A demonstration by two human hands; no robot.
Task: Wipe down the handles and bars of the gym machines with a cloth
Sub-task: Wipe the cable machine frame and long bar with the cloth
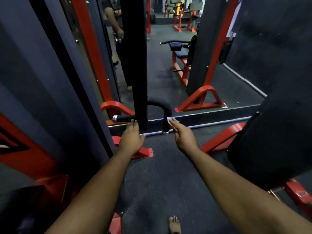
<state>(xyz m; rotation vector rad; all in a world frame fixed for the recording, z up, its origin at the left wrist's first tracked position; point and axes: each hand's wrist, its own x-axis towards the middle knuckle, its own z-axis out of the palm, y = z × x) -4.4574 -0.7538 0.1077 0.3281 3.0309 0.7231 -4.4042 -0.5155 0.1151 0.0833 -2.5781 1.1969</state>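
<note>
A black padded curved handle bar (161, 104) hangs low in front of a mirror, with a straight grip (123, 118) ending in a chrome cap on its left. My left hand (132, 137) reaches forward with straight fingers, and its fingertips touch the straight grip beside the black post. My right hand (183, 135) holds a small white cloth (170, 119) at its fingertips and presses it against the right downward leg of the bar. Most of the cloth is hidden under my fingers.
A black upright post (135, 65) stands between my hands. Red frame feet (143, 153) flank the dark rubber floor. A large black shroud (278, 132) crowds the right, and a dark machine panel the left. The mirror (168, 73) reflects a bench and a person. My bare foot (174, 224) shows below.
</note>
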